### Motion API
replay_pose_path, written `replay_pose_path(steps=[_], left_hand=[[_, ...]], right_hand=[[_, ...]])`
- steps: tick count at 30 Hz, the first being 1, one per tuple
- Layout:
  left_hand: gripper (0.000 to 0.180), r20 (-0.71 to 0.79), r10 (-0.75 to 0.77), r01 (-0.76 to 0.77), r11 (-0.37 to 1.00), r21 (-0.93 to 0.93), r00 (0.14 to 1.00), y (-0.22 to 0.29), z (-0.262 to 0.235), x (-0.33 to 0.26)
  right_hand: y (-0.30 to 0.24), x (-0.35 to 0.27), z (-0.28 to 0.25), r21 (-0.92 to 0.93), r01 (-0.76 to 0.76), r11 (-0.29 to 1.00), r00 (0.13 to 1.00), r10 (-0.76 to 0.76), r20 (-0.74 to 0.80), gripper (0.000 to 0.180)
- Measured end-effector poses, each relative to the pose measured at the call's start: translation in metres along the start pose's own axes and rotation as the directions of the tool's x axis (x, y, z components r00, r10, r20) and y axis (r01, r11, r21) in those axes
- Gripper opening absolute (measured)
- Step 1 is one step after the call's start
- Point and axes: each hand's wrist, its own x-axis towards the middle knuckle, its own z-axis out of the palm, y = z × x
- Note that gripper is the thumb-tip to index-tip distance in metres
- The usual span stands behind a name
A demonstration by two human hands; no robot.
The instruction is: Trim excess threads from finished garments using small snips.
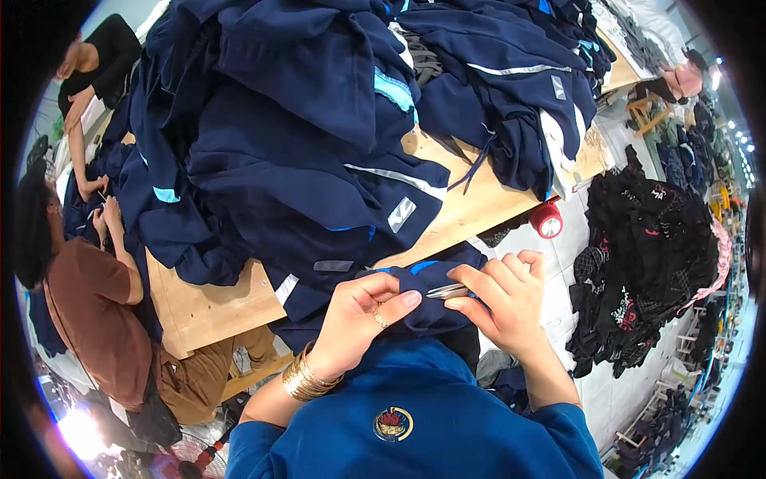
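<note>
A navy garment (428, 279) sits between the hands, its fold pinched by the left hand (361, 318). Metal snips (448, 292), gripped in the right hand (501, 307), lie roughly sideways, tips leftward near the left thumb; beyond, navy clothes (271, 172) heap the wooden table (199, 307).

Right hand (504, 307) is hiding most of the metal tool (444, 292), garment pile (279, 120) is running off top edge.
</note>
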Motion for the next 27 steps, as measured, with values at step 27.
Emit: replay_pose_path(steps=[27], left_hand=[[0.015,0.053,0.079,-0.088,0.977,0.193,0.995,0.004,-0.002,-0.001]], right_hand=[[0.000,0.004,-0.009,-0.049,-0.023,0.999,1.000,0.023,0.008,0.025]])
